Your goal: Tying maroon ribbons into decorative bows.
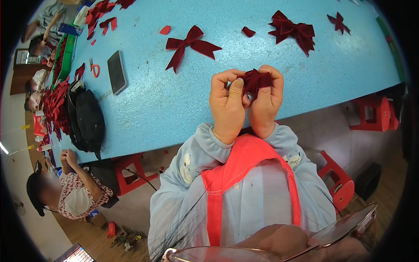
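Between my two hands, over the near edge of the blue table point(166, 113), is a dark red velvet bow point(257, 83). My left hand point(227, 102) pinches its left side, the thumb on top. On its right side my right hand point(268, 100) grips it between thumb and fingers. Part of the bow is covered by my fingers. Beyond my hands lies a finished-looking velvet bow point(192, 45) with two tails, and to the right a small pile of bows point(292, 31). Between these are small red scraps point(248, 32).
At left lie a phone point(116, 72), orange-handled scissors point(94, 69), a black bag point(87, 118) and a heap of red ribbon pieces point(56, 102). A green crate point(66, 59) stands farther left. Another bow point(338, 22) lies far right. Co-workers sit along the left; red stools point(338, 181) stand beside the table.
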Demonstrator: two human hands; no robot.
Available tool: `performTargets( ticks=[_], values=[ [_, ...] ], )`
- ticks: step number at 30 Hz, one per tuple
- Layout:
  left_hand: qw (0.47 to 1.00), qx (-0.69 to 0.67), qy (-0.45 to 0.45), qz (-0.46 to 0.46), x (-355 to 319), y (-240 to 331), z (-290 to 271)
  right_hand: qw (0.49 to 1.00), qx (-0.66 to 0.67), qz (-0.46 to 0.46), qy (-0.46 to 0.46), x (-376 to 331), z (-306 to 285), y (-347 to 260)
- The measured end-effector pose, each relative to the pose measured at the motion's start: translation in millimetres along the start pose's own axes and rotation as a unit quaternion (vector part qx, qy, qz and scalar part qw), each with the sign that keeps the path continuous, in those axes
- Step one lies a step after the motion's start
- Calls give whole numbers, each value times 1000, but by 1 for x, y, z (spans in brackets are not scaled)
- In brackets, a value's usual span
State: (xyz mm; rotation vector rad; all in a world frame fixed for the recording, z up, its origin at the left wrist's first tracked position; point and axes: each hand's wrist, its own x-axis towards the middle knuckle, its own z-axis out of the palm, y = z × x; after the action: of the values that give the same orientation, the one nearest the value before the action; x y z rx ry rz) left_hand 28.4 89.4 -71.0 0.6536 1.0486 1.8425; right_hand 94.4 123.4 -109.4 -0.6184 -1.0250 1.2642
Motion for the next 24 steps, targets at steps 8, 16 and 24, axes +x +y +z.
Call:
performTargets(
  ticks=[8,16,24],
  values=[
    [998,-63,1,5,9,6,-14,997,-55,-33,45,4,24,6],
    [998,-64,0,-12,5,5,-32,995,-69,-63,-42,11,23,14],
    [990,-112,-13,-89,5,20,-50,997,46,-35,-52,11,19,20]
  ],
)
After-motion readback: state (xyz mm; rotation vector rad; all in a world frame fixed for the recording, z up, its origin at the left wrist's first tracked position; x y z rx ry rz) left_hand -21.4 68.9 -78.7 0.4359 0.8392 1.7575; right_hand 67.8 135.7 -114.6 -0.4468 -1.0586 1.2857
